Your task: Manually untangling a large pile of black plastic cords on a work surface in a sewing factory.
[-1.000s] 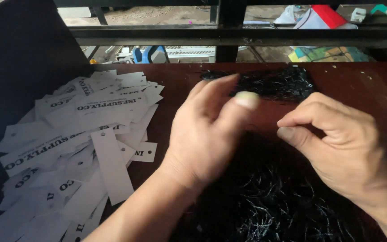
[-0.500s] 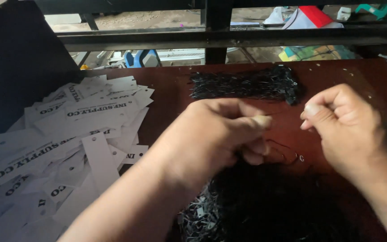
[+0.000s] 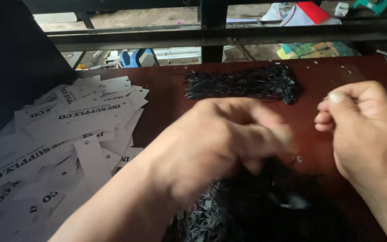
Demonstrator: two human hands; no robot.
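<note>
Here, from left to right
Dark panel: a flat black board (image 3: pixel 10 67) leans up at the far left, its lower edge behind the tags
Paper tags: a loose heap of white card tags (image 3: pixel 54 143) with black print covers the left part of the table, many overlapping; one plain strip near the front shows a small punched hole at its upper end
Table: dark reddish-brown top (image 3: pixel 166 89), bare between the tags and the hands
Left hand: the left hand (image 3: pixel 220 143) reaches in from the lower left over the middle of the table, blurred, its back turned up; the fingers (image 3: pixel 274 130) are curled in and drawn together, hovering just above the near pile of black ties; whether they pinch a tie I cannot tell through the blur
Near pile: a big tangled mound of black string ties (image 3: pixel 256 210) lies at the front edge, partly under the left hand and between both wrists
Far bundle: a neater, lengthwise bundle of the same black ties (image 3: pixel 242 85) lies further back on the table, well apart from both hands
Right hand: the right hand (image 3: pixel 363 130) is raised at the right, thumb pressed to the bent forefinger in a tight pinch; anything held there is too thin to make out
Background: dark metal rails (image 3: pixel 211 33) cross beyond the table, with coloured clutter on the ground behind
</note>
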